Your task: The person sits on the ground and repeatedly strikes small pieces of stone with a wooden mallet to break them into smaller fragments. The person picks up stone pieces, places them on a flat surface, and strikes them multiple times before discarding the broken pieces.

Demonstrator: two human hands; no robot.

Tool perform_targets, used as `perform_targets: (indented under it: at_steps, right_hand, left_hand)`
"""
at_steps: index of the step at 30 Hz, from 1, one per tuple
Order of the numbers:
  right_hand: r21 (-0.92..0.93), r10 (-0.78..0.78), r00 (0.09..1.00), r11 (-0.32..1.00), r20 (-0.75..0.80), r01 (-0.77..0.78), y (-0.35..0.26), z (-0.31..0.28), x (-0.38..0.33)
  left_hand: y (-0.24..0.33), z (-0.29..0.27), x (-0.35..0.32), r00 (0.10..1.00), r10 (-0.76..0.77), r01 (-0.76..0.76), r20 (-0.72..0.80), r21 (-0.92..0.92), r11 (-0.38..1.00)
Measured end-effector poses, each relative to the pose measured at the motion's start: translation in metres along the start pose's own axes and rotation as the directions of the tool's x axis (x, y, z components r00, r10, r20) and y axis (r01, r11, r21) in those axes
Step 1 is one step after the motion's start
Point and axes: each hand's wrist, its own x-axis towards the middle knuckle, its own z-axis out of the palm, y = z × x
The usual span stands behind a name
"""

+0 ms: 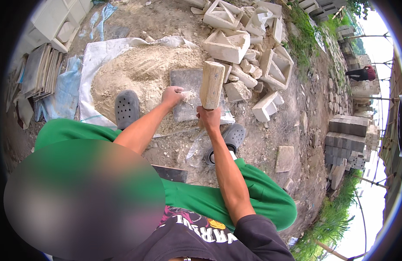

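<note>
My right hand (209, 117) is wrapped round the handle of a wooden mallet. The thick, pale head of the mallet (212, 82) stands upright above a flat grey slab (182, 77). Over the left part of this slab, my left hand (172, 96) has its fingers closed at a small pale stone chunk (188, 95). Crumbs lie around the chunk. Beside the slab, a heap of sandy powder (131, 69) covers much of a white woven sack (85, 93). The mallet hides part of the slab's right side.
Broken white block moulds (227, 43) and rubble are piled beyond the mallet. Stacked thin boards (40, 71) and blue plastic sheeting (64, 98) lie at the left. My grey clogs (127, 108) flank the work spot. Grey blocks (347, 135) and a distant person (362, 74) are at right.
</note>
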Motion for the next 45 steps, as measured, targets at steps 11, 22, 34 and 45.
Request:
perform_targets:
  at_steps: [11,22,34,45]
  right_hand:
    - [-0.089,0.174,0.984,0.981,0.034,-0.17,-0.033,-0.009,-0.011]
    - [-0.164,0.332,0.936,0.936,0.112,-0.312,-0.005,0.007,-0.023]
    - [-0.243,0.306,0.948,0.929,0.091,-0.277,0.013,0.014,-0.025]
    - [0.17,0.465,0.885,0.871,0.019,-0.461,-0.002,-0.034,-0.035]
  left_hand:
    - [0.009,-0.008,-0.003,0.984,-0.131,0.147,-0.118,0.147,0.978]
    - [0.032,-0.013,-0.011,0.956,-0.261,0.293,-0.137,0.345,0.892]
    - [0.026,-0.009,-0.007,0.989,-0.092,0.134,-0.118,0.427,0.894]
    - [0.023,-0.019,-0.003,0.844,0.339,-0.535,0.415,0.614,0.58]
